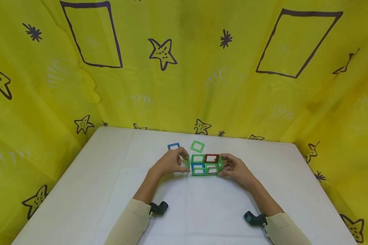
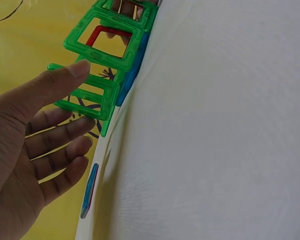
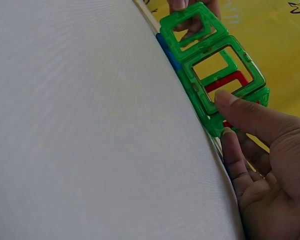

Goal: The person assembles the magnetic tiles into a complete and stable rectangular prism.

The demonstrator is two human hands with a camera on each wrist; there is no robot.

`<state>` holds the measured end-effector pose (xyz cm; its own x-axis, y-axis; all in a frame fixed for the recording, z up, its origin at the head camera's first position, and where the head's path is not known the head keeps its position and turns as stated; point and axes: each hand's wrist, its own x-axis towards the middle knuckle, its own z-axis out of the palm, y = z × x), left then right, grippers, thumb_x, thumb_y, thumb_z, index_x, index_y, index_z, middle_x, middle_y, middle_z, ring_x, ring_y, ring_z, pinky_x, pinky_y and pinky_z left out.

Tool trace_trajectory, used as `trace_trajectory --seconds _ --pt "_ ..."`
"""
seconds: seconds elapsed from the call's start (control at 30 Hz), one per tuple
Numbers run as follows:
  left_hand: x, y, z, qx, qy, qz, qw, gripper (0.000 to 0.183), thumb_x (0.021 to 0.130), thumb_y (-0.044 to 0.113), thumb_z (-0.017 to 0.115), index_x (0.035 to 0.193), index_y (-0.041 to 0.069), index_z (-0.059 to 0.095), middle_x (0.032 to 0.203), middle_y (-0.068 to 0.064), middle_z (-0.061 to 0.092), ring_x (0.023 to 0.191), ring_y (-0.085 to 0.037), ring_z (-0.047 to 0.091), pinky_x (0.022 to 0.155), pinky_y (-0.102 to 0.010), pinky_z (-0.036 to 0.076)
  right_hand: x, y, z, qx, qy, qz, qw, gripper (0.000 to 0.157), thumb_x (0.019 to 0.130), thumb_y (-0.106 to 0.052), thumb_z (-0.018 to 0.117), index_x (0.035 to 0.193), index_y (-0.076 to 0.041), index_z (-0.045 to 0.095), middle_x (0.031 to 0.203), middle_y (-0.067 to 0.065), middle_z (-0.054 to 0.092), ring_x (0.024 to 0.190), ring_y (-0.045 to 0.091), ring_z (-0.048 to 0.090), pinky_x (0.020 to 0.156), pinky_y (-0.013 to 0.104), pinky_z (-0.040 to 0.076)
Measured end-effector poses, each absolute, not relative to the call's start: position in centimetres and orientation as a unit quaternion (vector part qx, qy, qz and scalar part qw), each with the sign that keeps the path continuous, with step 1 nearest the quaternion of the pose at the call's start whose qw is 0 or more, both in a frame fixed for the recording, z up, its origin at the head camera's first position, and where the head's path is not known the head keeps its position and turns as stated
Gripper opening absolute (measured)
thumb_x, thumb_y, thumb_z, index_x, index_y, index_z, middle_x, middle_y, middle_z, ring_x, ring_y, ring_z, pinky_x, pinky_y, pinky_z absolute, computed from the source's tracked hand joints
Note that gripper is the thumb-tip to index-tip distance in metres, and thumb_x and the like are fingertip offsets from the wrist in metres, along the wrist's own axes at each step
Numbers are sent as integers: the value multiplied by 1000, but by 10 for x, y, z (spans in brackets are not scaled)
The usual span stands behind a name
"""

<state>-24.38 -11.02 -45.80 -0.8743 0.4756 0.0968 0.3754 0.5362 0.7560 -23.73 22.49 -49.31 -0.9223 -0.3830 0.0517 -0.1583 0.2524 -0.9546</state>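
In the middle of the table stands a low box built of square magnetic tiles point(image 1: 199, 174), mostly green. It includes a red tile point(image 1: 212, 155) at the back and a blue tile point(image 1: 198, 164) at the base. My left hand point(image 1: 168, 162) pinches a green square tile point(image 2: 106, 102) between thumb and fingers, upright at the box's left end. Whether that tile touches the box, I cannot tell. At the other end my right hand point(image 1: 237, 170) grips the box, its thumb point(image 3: 227, 99) against a front green tile point(image 3: 245, 55) and its other fingers around the right side.
Behind the box a loose green square tile point(image 1: 195, 150) lies flat. A blue square tile point(image 1: 173, 144) lies beyond my left hand, partly hidden by it. The white table point(image 1: 125, 163) ends at a yellow patterned curtain point(image 1: 184, 102) at the back and sides.
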Motion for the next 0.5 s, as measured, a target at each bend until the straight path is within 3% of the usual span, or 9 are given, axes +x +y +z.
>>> trace_trajectory --seconds 0.5 --pt "-244 -101 -462 245 881 399 62 51 81 21 93 120 5 65 111 -8 72 78 -16 57 67 -27 48 -239 225 -493 -173 786 -585 101 68 84 4 85 144 5 53 131 25 60 102 26 62 82 24 55"
